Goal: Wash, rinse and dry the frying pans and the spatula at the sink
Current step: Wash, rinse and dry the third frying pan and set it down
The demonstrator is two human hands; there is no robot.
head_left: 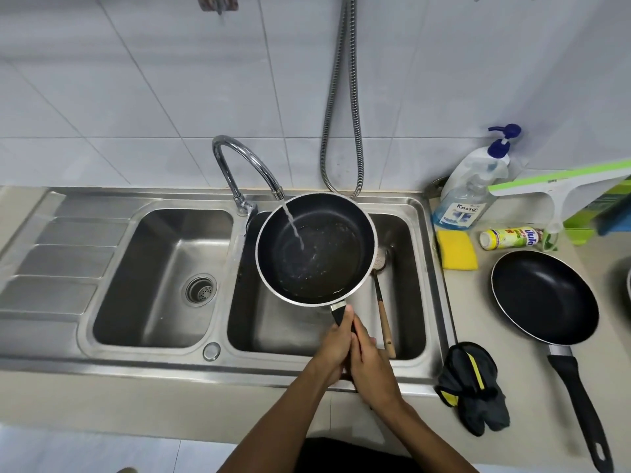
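Both of your hands are closed round the black handle of the deep pan. Your left hand grips nearer the bowl with the thumb laid along the handle, and your right hand clasps just behind it, fingers curled.

You hold the pan roughly level over the right basin of the steel sink, and the stream from the curved tap lands inside it. The spatula lies in that same basin, just right of the pan, wooden handle toward you.

The second frying pan sits on the counter, well to the right. Behind it a pump bottle of blue liquid reads "Kassa". A small bottle lies on its side, its blue lettering too distorted to read. A yellow sponge rests beside the sink rim, and a dark cloth with yellow trim sits at the counter's front.
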